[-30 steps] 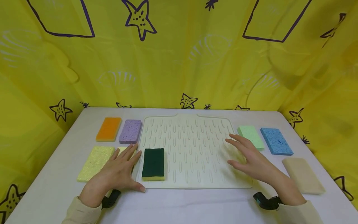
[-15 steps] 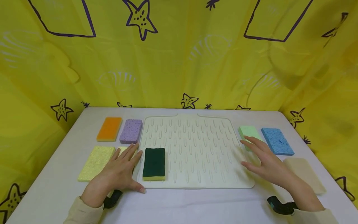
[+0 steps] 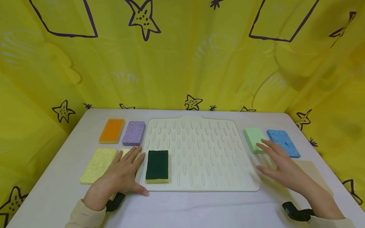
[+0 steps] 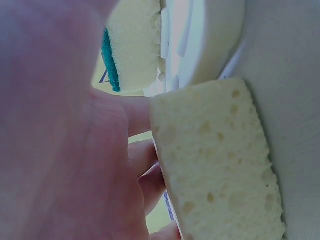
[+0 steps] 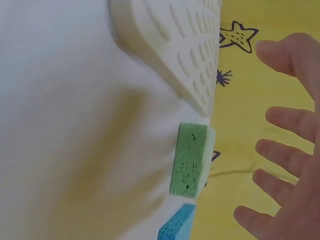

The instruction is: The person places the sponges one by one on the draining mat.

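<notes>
My left hand (image 3: pixel 122 175) lies palm down with fingers spread over a pale yellow sponge (image 4: pixel 215 160), which it mostly hides in the head view. Beside its fingers, a scrub sponge (image 3: pixel 157 166) with a dark green top sits on the left of a cream ribbed mat (image 3: pixel 205 152). Past the mat's right edge hovers my right hand (image 3: pixel 285 171), fingers apart and holding nothing. Its fingertips overlap the light green sponge (image 3: pixel 253 141) in the head view. The right wrist view shows that hand raised above the table, with the green sponge beyond.
An orange sponge (image 3: pixel 112 130), a purple sponge (image 3: pixel 134 133) and a larger yellow sponge (image 3: pixel 98 165) lie left of the mat. To the right are a blue sponge (image 3: pixel 283 143) and a beige pad (image 3: pixel 313 172), partly behind my right forearm. A yellow curtain (image 3: pixel 182 63) stands behind the table.
My right hand has moved rightward from over the mat's right side to beyond its edge. My left hand and the sponges have stayed in place.
</notes>
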`<move>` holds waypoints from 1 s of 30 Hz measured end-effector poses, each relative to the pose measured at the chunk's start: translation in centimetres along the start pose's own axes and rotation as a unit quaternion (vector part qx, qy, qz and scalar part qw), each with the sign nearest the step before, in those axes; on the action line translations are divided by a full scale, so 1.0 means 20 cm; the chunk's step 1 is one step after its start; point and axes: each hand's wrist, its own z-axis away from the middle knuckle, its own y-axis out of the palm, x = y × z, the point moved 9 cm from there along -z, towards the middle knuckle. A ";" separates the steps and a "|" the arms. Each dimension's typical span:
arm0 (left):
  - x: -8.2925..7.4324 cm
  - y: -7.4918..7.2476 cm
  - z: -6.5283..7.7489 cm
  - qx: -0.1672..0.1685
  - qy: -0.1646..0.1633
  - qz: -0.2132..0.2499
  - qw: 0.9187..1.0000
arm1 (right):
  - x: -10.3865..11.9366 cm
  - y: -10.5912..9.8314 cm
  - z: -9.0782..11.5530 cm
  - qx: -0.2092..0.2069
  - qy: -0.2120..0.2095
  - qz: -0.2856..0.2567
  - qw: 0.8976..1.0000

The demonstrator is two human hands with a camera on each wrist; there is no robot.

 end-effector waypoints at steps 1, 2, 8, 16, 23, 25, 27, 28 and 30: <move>0.00 0.00 0.00 0.001 -0.001 0.001 1.000 | -0.01 0.00 0.00 0.000 0.002 0.002 1.000; 0.00 0.00 0.00 0.002 -0.001 0.002 1.000 | -0.01 0.00 0.01 0.000 0.001 0.002 1.000; 0.00 -0.01 0.01 0.005 -0.003 0.006 1.000 | -0.07 -0.02 0.05 -0.005 0.006 0.017 1.000; 0.00 0.00 0.00 0.004 -0.004 0.005 1.000 | -0.16 -0.03 0.10 -0.017 0.016 0.050 0.998; 0.00 0.00 0.00 0.003 -0.006 0.008 1.000 | -0.22 -0.04 0.13 -0.024 0.014 0.060 0.998; 0.00 0.00 0.00 0.006 -0.007 0.011 1.000 | -0.24 -0.04 0.15 -0.028 0.014 0.068 0.997; 0.00 0.00 0.00 0.008 -0.006 0.012 1.000 | -0.27 -0.04 0.16 -0.027 0.020 0.079 0.996; 0.00 0.01 0.00 0.010 -0.009 0.013 1.000 | -0.28 -0.04 0.17 -0.024 0.025 0.084 0.996; 0.00 0.01 0.00 0.011 -0.009 0.012 1.000 | -0.30 -0.04 0.18 -0.017 0.034 0.098 0.994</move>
